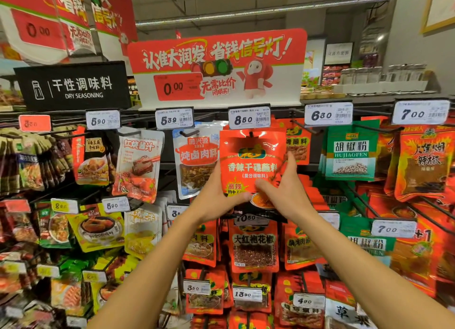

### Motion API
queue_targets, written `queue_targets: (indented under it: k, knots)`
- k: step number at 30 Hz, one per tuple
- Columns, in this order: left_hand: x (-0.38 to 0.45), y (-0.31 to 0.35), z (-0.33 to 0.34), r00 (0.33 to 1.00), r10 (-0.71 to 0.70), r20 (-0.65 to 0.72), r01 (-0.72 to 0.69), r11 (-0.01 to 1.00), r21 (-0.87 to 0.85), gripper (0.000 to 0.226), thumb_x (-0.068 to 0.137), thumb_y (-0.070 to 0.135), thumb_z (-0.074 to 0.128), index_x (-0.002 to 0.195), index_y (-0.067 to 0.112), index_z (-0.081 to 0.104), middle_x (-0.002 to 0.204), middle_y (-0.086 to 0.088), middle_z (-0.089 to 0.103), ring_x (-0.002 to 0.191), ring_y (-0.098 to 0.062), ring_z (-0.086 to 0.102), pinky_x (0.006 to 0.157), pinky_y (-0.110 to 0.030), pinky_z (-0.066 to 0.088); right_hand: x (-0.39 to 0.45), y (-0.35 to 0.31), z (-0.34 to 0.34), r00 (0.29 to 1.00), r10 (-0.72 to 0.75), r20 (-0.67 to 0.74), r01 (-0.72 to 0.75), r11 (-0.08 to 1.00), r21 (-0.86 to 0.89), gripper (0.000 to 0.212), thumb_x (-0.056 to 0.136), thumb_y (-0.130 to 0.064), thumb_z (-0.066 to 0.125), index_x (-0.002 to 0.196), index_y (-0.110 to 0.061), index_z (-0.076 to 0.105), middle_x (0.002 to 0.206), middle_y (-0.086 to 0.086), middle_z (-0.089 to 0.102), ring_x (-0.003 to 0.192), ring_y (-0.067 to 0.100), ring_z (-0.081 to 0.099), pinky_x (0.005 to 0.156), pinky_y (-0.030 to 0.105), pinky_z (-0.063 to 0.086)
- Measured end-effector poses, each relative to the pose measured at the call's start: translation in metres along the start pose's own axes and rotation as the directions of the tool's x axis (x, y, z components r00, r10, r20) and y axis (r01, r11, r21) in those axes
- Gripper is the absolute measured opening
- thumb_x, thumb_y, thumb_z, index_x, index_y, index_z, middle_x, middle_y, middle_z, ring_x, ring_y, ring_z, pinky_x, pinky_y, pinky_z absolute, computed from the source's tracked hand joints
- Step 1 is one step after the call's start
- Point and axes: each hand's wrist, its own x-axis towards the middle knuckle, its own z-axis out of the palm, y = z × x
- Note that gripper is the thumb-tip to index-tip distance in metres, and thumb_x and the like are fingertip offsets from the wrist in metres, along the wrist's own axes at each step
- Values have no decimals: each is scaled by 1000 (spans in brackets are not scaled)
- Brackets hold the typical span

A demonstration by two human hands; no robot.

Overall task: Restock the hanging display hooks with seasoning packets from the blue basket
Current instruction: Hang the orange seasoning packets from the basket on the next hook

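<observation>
A red seasoning packet (251,161) hangs at the top-row hook (251,133) under the 8.50 price tag (249,118). My left hand (216,195) grips its lower left edge, thumb across the front near the bottom. My right hand (285,188) holds its right side, fingers up along the edge and thumb on the lower front. The hook's tip shows through the packet's hang hole. The blue basket is out of view.
Neighbouring hooks carry a white-and-blue packet (194,161) to the left and green pepper packets (352,153) to the right. Red packets (254,245) hang on lower rows beneath my arms. A red promotional sign (216,65) and a black "Dry Seasoning" sign (73,86) stand above.
</observation>
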Motion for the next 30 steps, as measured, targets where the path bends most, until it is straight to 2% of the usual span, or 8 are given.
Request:
queue_targets:
  k: [2, 5, 8, 12, 15, 17, 21, 30]
  knots:
    - [-10, -11, -15, 987, -21, 158, 6, 996, 94, 110, 75, 51, 86, 154, 54, 10, 137, 40, 50, 127, 14, 49, 105, -16, 44, -7, 7, -14, 993, -5, 118, 11, 999, -45, 108, 76, -51, 78, 157, -36, 8, 146, -9, 50, 132, 16, 51, 111, 42, 42]
    - [-4, -14, -19, 994, -76, 85, 60, 982, 180, 104, 73, 42, 88, 154, 47, 24, 137, 25, 58, 128, -3, 54, 112, -36, 42, 2, 11, -25, 986, -32, 166, 57, 988, -145, 97, 76, -46, 84, 152, -29, 25, 139, -8, 58, 127, 18, 57, 104, 37, 45]
    - [7, -10, -15, 995, -78, 55, 64, 973, 220, 95, 68, 40, 90, 147, 41, 37, 131, 19, 63, 124, -12, 58, 111, -44, 44, 14, 11, -27, 983, -51, 175, 89, 973, -214, 108, 75, -45, 86, 157, -20, 20, 148, -1, 53, 132, 22, 54, 109, 38, 42]
    - [14, -13, -15, 998, -58, 28, 47, 952, 302, 88, 69, 45, 90, 141, 44, 40, 115, 32, 60, 114, -5, 57, 101, -33, 45, 16, 14, -30, 976, -126, 180, 163, 965, -207, 102, 77, -45, 84, 155, -24, 22, 148, -5, 51, 130, 17, 53, 110, 38, 42]
    - [12, -16, -10, 1000, -23, 3, 21, 945, 327, 88, 73, 43, 88, 145, 41, 37, 126, 21, 63, 111, 1, 53, 93, -23, 40, 16, 15, -32, 965, -170, 201, 213, 954, -212, 92, 78, -49, 83, 148, -33, 26, 142, -12, 52, 127, 13, 54, 109, 39, 44]
    - [9, -16, -7, 1000, 11, -21, -3, 934, 358, 88, 76, 42, 86, 146, 40, 33, 130, 16, 64, 106, 7, 49, 86, -15, 38, 16, 15, -34, 950, -166, 264, 225, 951, -211, 100, 76, -54, 83, 152, -37, 20, 145, -12, 51, 129, 11, 53, 109, 36, 42]
    - [9, -16, -2, 999, 20, -29, -7, 923, 384, 79, 79, 43, 83, 141, 43, 34, 134, 12, 63, 111, -1, 50, 91, -26, 38, 20, 17, -39, 919, -140, 370, 240, 941, -240, 120, 69, -54, 87, 157, -38, 7, 145, -15, 49, 128, 5, 51, 109, 30, 41]
    - [21, -19, -8, 1000, 12, 13, -16, 908, 418, 71, 78, 39, 86, 138, 26, 49, 135, 1, 61, 124, -21, 56, 101, -38, 47, 32, 27, -29, 910, -140, 391, 279, 904, -325, 114, 76, -43, 86, 158, -26, 8, 150, -7, 43, 135, 13, 46, 112, 30, 37]
